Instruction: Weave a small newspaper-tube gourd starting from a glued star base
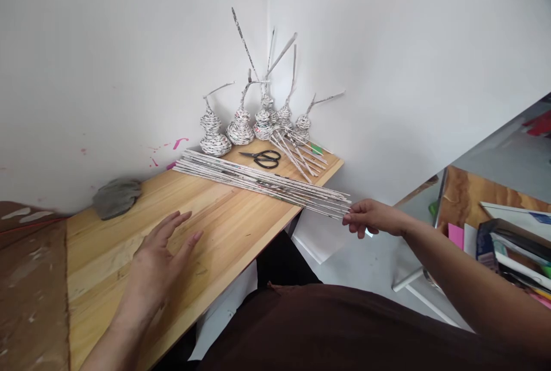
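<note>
- Left hand [157, 250]: open, fingers spread and thumb well apart, holding nothing; it is above the pale wooden counter [172, 198], near the bundle's front side.
- Right hand [364, 217]: thumb and fingers closed on the near ends of the long, thin, white-and-grey printed paper rods [241, 178]; how many of them it pinches is hidden by the fingers.
- The rods lie in one loose bundle across the counter, their right ends jutting past its edge; they overlap too closely to count.
- One pair of black metal scissors [267, 158] lies just behind the bundle, blades pointing left.
- Right of the scissors, a fan of shorter white paper rods [297, 155] spreads out, with a small green patch [316, 148] partly covered among them.
- At the corner stand gourd-shaped pieces woven from printed paper [215, 135], thin stems rising from their tops: five plain to see, and seemingly a sixth, mostly hidden behind the middle one.
- One crumpled grey lump [117, 197] rests against the wall, its material hard to tell.
- A brown, stained surface [34, 290] at left and a cluttered, brown-patterned tabletop [462, 193] at right are cut off by the frame.
</note>
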Available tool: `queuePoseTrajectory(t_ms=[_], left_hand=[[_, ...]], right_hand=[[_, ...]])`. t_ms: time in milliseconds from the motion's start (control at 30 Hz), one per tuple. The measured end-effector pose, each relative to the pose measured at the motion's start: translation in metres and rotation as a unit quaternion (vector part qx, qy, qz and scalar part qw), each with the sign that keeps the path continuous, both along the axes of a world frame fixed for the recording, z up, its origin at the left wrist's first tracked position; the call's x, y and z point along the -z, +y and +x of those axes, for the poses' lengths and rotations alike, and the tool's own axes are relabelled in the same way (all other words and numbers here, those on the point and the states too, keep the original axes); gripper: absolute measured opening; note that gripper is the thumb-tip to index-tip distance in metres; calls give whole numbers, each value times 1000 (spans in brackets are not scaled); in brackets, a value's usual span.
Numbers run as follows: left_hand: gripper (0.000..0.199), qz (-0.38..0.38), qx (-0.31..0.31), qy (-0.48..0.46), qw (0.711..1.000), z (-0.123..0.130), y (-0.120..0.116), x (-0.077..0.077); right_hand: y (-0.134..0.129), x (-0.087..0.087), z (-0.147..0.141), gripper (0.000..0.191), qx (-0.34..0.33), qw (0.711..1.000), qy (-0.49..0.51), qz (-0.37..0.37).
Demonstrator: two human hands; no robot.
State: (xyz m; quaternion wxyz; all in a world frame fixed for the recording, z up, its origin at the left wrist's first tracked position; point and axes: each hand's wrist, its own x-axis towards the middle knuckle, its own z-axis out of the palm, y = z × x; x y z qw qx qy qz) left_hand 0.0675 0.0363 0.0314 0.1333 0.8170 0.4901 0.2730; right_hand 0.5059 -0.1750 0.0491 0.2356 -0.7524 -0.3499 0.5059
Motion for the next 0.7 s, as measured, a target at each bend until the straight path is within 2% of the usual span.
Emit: queuePoseTrajectory(t_ms=[133, 267, 400, 567, 700], left_hand=[[43, -10, -14, -9, 1000, -10, -6, 6], [40, -10, -25, -15, 1000, -16, -12, 5], [41, -15, -26, -22, 999, -21, -15, 5], [43, 9, -27, -48, 998, -27, -13, 18], [44, 27, -19, -77, 996, -28, -11, 30]], right_hand=[[2, 3, 0, 47, 39, 999, 14, 21], [3, 2, 1, 46, 73, 996, 31, 48], [2, 1, 3, 49, 110, 992, 33, 45], [0, -4, 7, 53, 131, 990, 37, 48], [0, -16, 8, 49, 113, 992, 17, 60]])
